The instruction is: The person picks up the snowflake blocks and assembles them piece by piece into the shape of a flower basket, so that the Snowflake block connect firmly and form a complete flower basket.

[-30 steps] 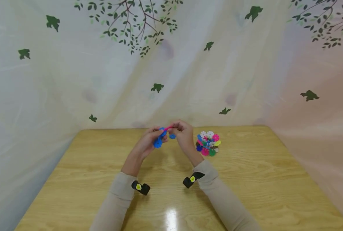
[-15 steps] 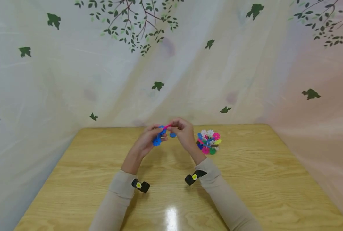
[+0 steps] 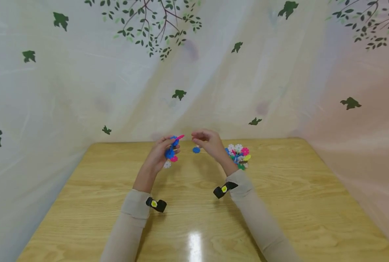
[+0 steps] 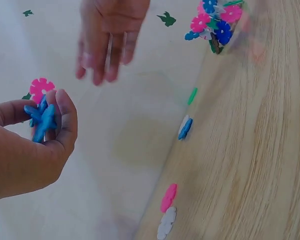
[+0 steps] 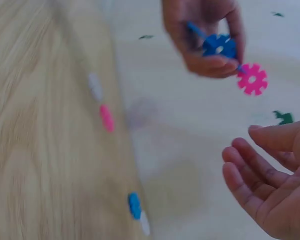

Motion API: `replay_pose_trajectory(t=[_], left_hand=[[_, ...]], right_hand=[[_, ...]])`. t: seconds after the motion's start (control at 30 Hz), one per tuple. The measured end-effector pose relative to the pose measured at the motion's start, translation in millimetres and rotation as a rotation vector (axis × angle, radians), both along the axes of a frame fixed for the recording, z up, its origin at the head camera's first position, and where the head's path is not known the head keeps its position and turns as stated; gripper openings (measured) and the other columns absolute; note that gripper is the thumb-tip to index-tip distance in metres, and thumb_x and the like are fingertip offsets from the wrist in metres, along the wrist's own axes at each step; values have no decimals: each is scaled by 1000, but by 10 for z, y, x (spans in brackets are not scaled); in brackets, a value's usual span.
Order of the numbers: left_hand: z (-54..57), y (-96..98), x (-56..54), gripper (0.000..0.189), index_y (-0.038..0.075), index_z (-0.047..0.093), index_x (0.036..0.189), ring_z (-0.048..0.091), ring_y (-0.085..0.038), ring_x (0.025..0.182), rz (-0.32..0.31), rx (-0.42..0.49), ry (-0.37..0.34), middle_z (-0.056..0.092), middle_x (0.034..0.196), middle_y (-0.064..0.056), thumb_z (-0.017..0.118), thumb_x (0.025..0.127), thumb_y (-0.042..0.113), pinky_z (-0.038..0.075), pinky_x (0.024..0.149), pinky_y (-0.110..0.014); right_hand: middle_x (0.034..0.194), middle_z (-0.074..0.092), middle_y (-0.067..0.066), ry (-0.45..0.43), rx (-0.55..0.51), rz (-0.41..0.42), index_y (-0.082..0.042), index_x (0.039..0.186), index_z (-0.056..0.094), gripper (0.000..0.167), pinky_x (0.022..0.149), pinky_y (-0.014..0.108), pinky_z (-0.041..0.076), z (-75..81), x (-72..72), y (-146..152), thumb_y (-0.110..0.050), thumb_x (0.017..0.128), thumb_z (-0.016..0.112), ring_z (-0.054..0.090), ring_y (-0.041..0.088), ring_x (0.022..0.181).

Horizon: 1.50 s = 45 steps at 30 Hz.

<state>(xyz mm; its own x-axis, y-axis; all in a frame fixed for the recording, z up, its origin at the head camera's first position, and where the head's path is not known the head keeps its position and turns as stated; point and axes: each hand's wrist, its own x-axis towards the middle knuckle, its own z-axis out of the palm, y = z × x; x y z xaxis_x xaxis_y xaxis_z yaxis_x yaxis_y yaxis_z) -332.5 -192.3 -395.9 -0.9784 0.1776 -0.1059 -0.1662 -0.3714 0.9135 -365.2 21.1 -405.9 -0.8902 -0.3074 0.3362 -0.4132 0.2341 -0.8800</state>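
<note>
My left hand [image 3: 155,157] holds a small cluster of joined blue snowflake discs [image 3: 170,153] between its fingers and thumb. A pink snowflake disc [image 5: 260,81] is attached to the blue ones and sticks out beyond the fingertips. Apart from it, to the right, my right hand [image 3: 212,142] hovers above the far part of the table with relaxed fingers. In the right wrist view nothing lies between its fingers. Below and between the hands, a loose blue disc [image 3: 196,150] lies on the table beside a white disc [image 4: 183,123].
Near the left hand lie a loose pink disc [image 3: 174,159] and a white disc [image 3: 167,165]. A green disc [image 4: 192,96] lies farther along. A multicoloured assembly of discs [image 3: 238,151] stands at the right, partly behind the right wrist. A leaf-printed curtain [image 3: 132,91] hangs behind the table.
My right hand has let go of the pink disc and drawn away from it. The left hand has shifted left with the joined discs, and loose pink and white discs now show beneath it.
</note>
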Motion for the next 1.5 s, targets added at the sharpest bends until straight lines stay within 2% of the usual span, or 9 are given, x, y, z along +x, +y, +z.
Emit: replay_pose_trajectory(t=[0.1, 0.23, 0.4, 0.67, 0.8, 0.97, 1.1, 1.27, 1.5], left_hand=[[-9, -18, -19, 11, 12, 51, 99, 60, -9, 76, 33, 24, -27, 57, 85, 0, 45, 107, 7, 58, 73, -20], [-16, -40, -37, 10, 9, 50, 109, 50, -8, 74, 44, 40, -44, 52, 86, 1, 41, 107, 4, 49, 67, -17], [1, -15, -53, 23, 4, 46, 130, 46, -7, 70, 46, 51, -74, 55, 92, 2, 41, 108, 9, 44, 61, -16], [30, 34, -52, 16, 7, 55, 111, 46, -7, 68, 46, 50, -73, 55, 95, 0, 53, 107, 22, 43, 58, -15], [21, 31, -64, 17, 9, 57, 110, 48, -7, 67, 30, 28, -58, 57, 94, 1, 57, 106, 26, 45, 58, -15], [-3, 4, -67, 20, 11, 58, 115, 51, -7, 69, 10, -13, -54, 58, 96, 2, 57, 105, 29, 47, 59, -15], [-34, -10, -54, 24, 12, 58, 121, 54, -8, 73, -7, -33, -56, 62, 105, 0, 55, 107, 30, 49, 61, -17], [-68, -7, -46, 26, 10, 58, 123, 54, -8, 75, -17, -43, -39, 63, 108, -1, 55, 106, 29, 50, 62, -16], [-85, 2, -37, 25, 10, 62, 125, 52, -7, 71, -28, -85, -29, 65, 96, 5, 60, 104, 25, 46, 57, -18]], right_hand=[[108, 72, 24, -40, 214, 18, 4, 119, 70, 24, 75, 22, 55, -64, -148, -15, -4, 98, 67, 70, 33, 97], [111, 72, 24, -78, 491, 46, 6, 125, 68, 30, 79, 32, 58, -176, -325, -37, -5, 96, 68, 69, 33, 99], [133, 65, 24, -71, 769, 44, 6, 131, 64, 37, 101, 43, 53, -287, -459, -14, -4, 95, 65, 62, 36, 122], [118, 72, 19, -43, 888, 25, 3, 115, 73, 30, 96, 37, 53, -326, -524, -3, -3, 86, 72, 62, 27, 101], [92, 70, 11, -103, 825, 14, 2, 99, 74, 22, 76, 28, 51, -314, -508, -4, -4, 79, 81, 56, 19, 82], [78, 65, 5, -185, 597, 51, 7, 93, 71, 20, 61, 18, 45, -365, -458, 30, 1, 77, 82, 53, 10, 69], [79, 70, 10, -255, 340, 71, 11, 105, 69, 21, 60, 26, 55, -401, -363, 104, 2, 86, 74, 65, 20, 67], [88, 72, 16, -294, 19, 47, 7, 124, 65, 29, 76, 47, 61, -305, -211, 159, -7, 98, 67, 71, 29, 79], [89, 71, 3, -215, -205, 3, 6, 128, 65, 33, 74, 32, 62, -48, -36, 111, -11, 99, 67, 69, 12, 76]])
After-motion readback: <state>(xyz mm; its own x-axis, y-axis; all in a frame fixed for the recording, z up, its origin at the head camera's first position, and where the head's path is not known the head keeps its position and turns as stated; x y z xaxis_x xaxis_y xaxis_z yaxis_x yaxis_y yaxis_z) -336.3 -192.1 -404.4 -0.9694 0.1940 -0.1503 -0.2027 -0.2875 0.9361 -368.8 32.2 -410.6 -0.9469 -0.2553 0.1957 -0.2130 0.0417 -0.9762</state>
